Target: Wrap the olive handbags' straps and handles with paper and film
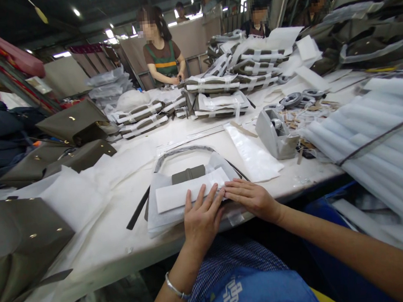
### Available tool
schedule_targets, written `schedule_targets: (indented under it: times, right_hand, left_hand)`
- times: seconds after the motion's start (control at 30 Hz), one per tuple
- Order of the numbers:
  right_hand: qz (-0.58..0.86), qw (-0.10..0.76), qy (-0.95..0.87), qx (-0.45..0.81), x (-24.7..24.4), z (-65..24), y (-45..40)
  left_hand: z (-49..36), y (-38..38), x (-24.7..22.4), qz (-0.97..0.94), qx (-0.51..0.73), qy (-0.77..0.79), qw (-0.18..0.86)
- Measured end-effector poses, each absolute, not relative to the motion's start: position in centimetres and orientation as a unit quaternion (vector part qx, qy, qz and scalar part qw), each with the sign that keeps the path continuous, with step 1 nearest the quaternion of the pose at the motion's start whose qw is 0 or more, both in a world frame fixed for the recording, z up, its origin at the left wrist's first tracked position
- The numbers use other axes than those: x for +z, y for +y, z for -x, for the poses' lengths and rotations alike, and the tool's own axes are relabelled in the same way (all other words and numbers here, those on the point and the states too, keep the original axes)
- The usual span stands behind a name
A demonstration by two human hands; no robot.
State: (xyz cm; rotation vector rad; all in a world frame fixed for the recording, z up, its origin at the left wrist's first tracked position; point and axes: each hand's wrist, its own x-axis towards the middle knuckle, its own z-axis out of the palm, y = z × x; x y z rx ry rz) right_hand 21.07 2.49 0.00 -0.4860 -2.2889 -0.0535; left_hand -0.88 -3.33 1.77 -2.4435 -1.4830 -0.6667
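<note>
A bag lies flat at the near edge of the white table, covered by translucent wrapping, its wrapped handle curving away from me. A white foam strip rests across the bag, below an olive-grey strap piece. My left hand lies on the foam strip with its fingers spread. Beside it my right hand rests flat at the strip's right end, fingers extended and nearly touching the left fingertips. Dark straps stick out on both sides of the bag.
Olive bags stand at the left. A grey tape dispenser and a clear plastic bag are right of the wrapped bag. Foam sheets pile up at the right. Wrapped bags and a person are across the table.
</note>
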Motion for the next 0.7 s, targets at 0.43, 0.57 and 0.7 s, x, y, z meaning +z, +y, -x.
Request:
schedule_targets:
  times: [0.43,0.57,0.7]
  right_hand:
    - [0.173,0.267,-0.947,-0.047,-2.3,-24.1,-1.4]
    - [0.16,0.299,-0.94,-0.047,-2.2,-22.4,-0.6]
    - [0.166,0.354,-0.92,-0.024,-1.6,-21.1,-0.3]
  left_hand:
    - [1.4,-3.1,1.4,0.839,-0.212,-0.488,0.113]
    - [1.4,-3.1,1.3,0.838,-0.219,-0.486,0.119]
    - [1.3,-3.1,1.0,0.833,-0.224,-0.487,0.139]
